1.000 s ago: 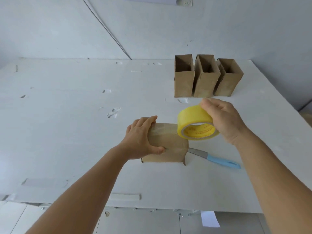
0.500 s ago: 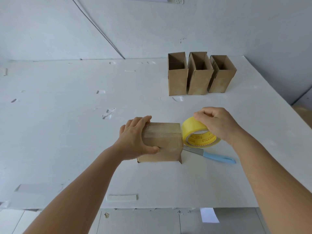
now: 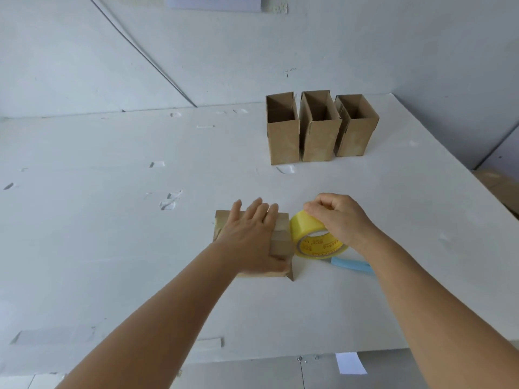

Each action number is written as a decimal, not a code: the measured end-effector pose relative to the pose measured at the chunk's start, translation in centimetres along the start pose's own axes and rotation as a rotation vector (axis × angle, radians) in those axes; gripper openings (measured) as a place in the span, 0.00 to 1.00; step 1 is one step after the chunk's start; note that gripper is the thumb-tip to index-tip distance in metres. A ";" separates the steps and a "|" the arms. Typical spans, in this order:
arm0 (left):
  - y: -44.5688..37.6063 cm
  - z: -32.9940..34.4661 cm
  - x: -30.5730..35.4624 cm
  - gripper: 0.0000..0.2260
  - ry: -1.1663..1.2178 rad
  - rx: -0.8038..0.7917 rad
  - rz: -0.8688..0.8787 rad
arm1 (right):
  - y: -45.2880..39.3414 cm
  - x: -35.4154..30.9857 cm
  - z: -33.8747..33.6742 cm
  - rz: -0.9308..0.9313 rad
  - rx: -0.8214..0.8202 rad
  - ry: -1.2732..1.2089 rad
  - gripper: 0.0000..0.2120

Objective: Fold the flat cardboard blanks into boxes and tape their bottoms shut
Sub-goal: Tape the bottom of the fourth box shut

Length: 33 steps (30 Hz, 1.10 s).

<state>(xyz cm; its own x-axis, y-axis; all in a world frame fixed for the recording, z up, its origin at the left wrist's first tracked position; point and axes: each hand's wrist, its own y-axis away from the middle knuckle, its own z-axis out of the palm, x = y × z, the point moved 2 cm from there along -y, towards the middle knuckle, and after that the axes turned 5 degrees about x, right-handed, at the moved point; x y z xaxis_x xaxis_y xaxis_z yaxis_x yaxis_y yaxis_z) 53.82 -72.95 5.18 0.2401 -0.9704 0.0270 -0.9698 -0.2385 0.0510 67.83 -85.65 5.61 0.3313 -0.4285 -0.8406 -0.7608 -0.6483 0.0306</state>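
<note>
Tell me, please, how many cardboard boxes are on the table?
4: three open boxes stand in a row at the far right, left, middle and right; the fourth lies under the left hand.

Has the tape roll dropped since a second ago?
Yes. The tape roll has come down beside the box, now partly covering the blue knife on the table.

Matt cardboard box; glossy, perhaps plastic tape
</note>
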 end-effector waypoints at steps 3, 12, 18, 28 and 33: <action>-1.4 0.0 1.1 0.51 0.007 -0.014 0.054 | 0.0 -0.2 0.2 -0.036 -0.010 0.027 0.17; -1.6 0.3 1.2 0.43 0.068 0.063 0.028 | 0.2 1.3 -0.6 0.014 -0.274 -0.199 0.13; -1.8 0.4 1.1 0.42 0.093 0.024 -0.007 | -0.9 2.5 -0.7 -0.028 -0.316 0.438 0.15; -3.6 -0.8 0.9 0.26 0.256 -0.141 -0.132 | -1.2 2.8 -1.3 -0.019 -0.288 0.438 0.15; -6.4 -1.8 1.5 0.20 0.242 -0.348 -0.089 | -1.2 2.1 -1.5 -0.043 -0.325 0.503 0.15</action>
<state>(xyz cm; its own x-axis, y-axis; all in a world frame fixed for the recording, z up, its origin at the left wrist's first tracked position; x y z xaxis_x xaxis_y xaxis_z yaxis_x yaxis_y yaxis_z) 60.50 -72.85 6.67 0.3656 -0.8997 0.2386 -0.8824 -0.2534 0.3965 70.27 -86.70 4.63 0.6417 -0.5913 -0.4884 -0.5573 -0.7970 0.2327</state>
